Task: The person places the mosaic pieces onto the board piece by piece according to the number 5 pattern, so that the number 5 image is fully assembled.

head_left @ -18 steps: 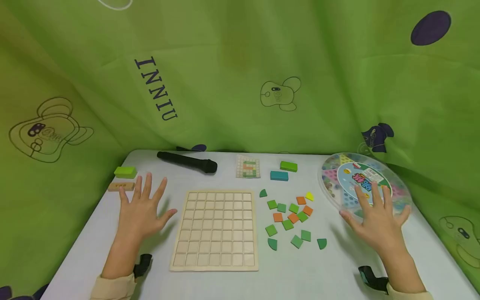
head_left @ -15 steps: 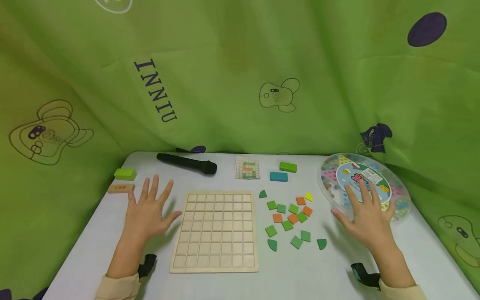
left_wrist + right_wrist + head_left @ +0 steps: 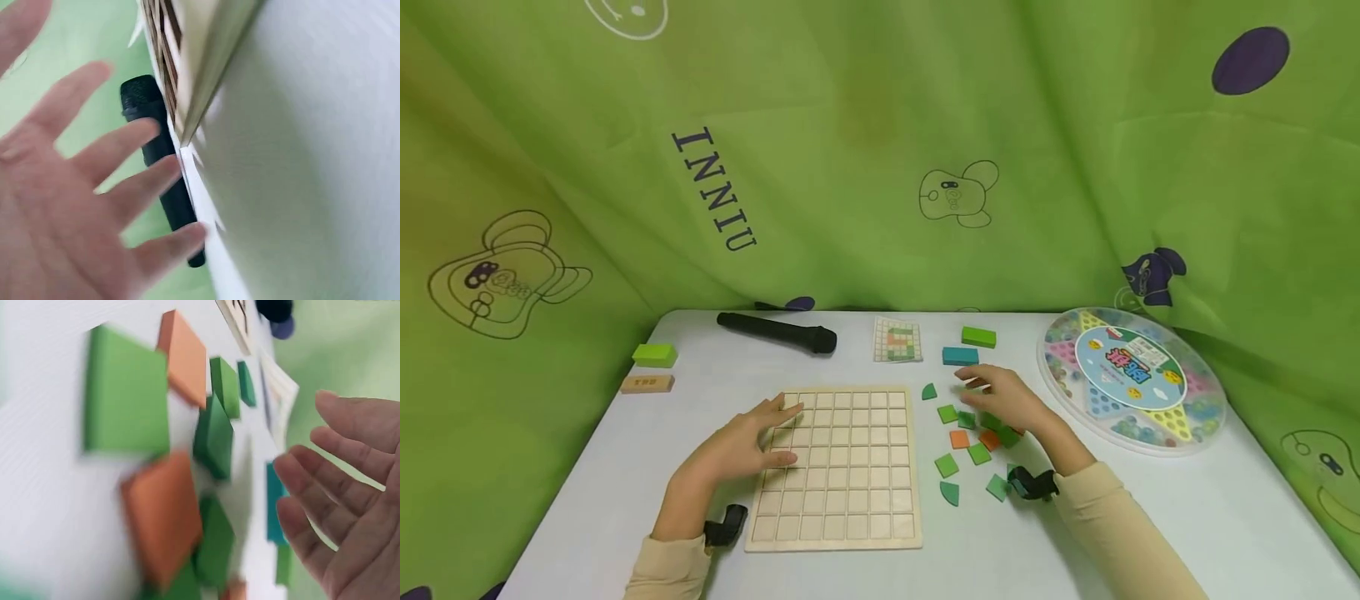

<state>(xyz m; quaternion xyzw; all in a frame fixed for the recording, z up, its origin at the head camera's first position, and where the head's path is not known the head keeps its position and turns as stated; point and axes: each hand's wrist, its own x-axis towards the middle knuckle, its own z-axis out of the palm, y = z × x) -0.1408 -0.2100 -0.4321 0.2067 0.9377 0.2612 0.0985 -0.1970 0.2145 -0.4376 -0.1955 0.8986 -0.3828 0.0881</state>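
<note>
A pale wooden grid board [image 3: 842, 492] lies on the white table [image 3: 580, 467]. My left hand [image 3: 752, 442] hovers over the board's left edge with straight, spread fingers and holds nothing; in the left wrist view its open fingers [image 3: 119, 156] are beside the board's edge [image 3: 206, 81]. To the right of the board lie several green and orange tiles [image 3: 958, 438]. My right hand [image 3: 1003, 402] is open over this pile, fingers relaxed and pointing left, and covers some tiles. In the right wrist view its fingers [image 3: 340, 481] float above green tiles [image 3: 128, 400] and orange tiles [image 3: 164, 515].
A black microphone [image 3: 778, 332] lies at the back. A small pattern card [image 3: 897, 340], a teal block [image 3: 959, 356] and a green block [image 3: 978, 337] sit behind the tiles. A round clear game box [image 3: 1131, 379] is at the right. At the left are a green block [image 3: 653, 356] and a wooden block [image 3: 647, 383].
Both hands have moved inward: the left from the bare table onto the board's left edge, the right from the round game box to above the tile pile.
</note>
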